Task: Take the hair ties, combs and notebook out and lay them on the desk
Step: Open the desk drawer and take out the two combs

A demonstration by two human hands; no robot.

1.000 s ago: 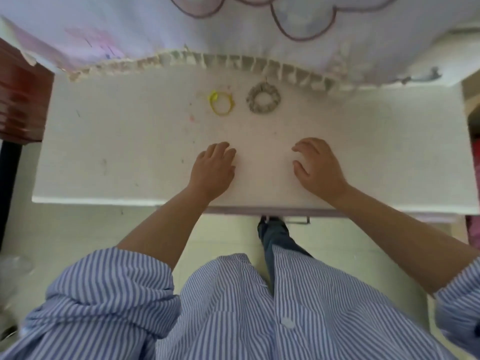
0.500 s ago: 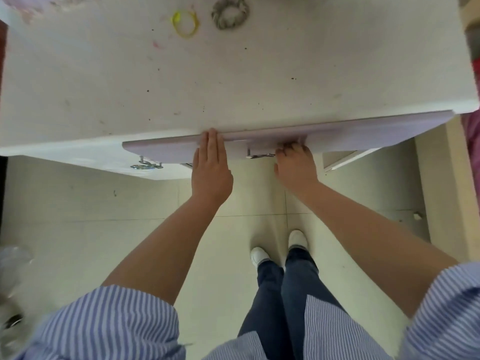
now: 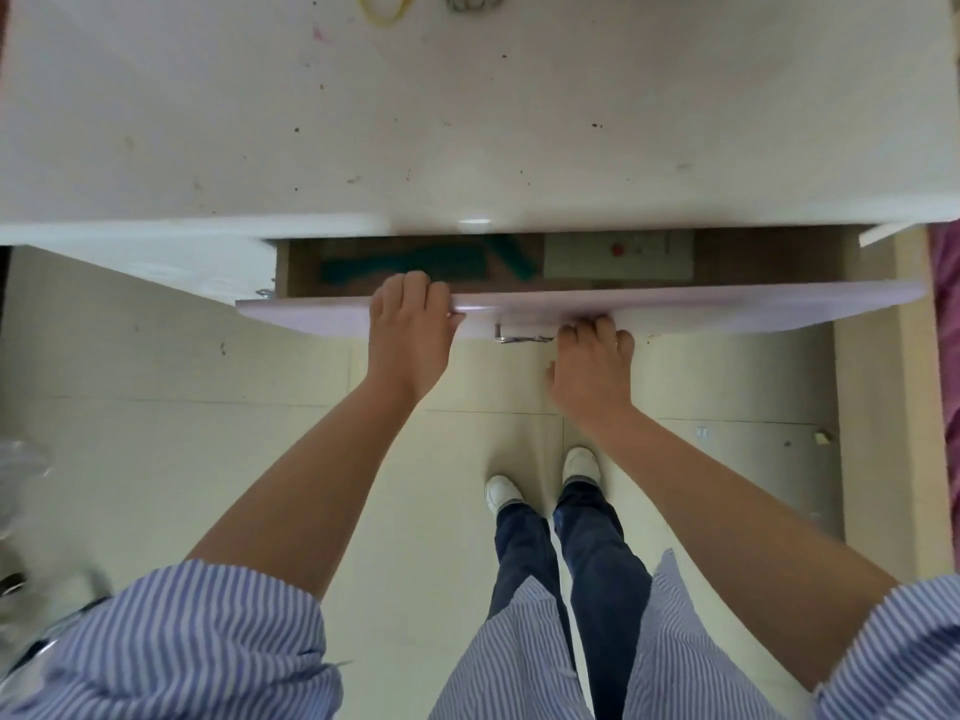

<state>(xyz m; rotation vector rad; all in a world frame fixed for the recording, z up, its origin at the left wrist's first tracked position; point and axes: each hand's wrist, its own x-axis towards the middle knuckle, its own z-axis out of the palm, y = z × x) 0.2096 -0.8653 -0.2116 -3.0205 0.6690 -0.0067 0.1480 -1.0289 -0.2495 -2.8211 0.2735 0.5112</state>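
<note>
The desk drawer stands partly open, its pale lilac front (image 3: 727, 309) pulled out from under the white desk top (image 3: 467, 122). Inside lie two dark green combs (image 3: 405, 265), one flat and one angled, and a pale notebook (image 3: 618, 254) with a red dot on its cover. My left hand (image 3: 410, 330) grips the top edge of the drawer front. Curled under the front, my right hand (image 3: 592, 366) holds the metal handle (image 3: 519, 335). A yellow hair tie (image 3: 384, 7) and a grey scrunchie (image 3: 475, 0) lie at the desk's far edge, cut off by the frame.
Cream floor tiles (image 3: 208, 433) lie below the desk, with my feet in white shoes (image 3: 540, 480) under the drawer. A wooden panel (image 3: 872, 407) stands on the right. A blurred clear object (image 3: 21, 459) sits at the left edge.
Both hands left the desk top, took hold of the drawer front and handle, and have pulled the drawer out, exposing the combs and notebook. The camera tilted down.
</note>
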